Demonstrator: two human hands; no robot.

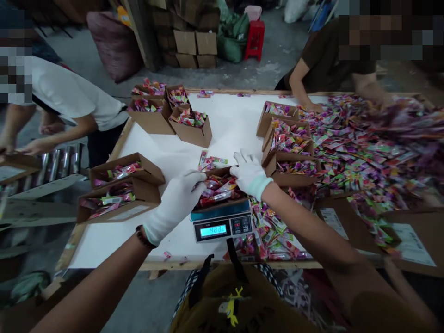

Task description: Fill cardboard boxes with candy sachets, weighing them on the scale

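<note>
An open cardboard box filled with colourful wrapped packets (222,190) rests on a digital scale (224,227), whose display is lit. My left hand (176,199), in a white glove, grips the box's left edge with its fingers bent over the rim. At the box's right side is my right hand (250,175), also gloved; its thumb and lower fingers are at the rim and the others are spread over the edge. A few loose packets (211,162) lie on the white table (229,125) just behind the box.
Filled boxes (149,121) stand at the back left, more (121,199) at the near left, and several (294,171) to the right. A large heap of packets (347,148) covers the table's right side. People work at left and back right.
</note>
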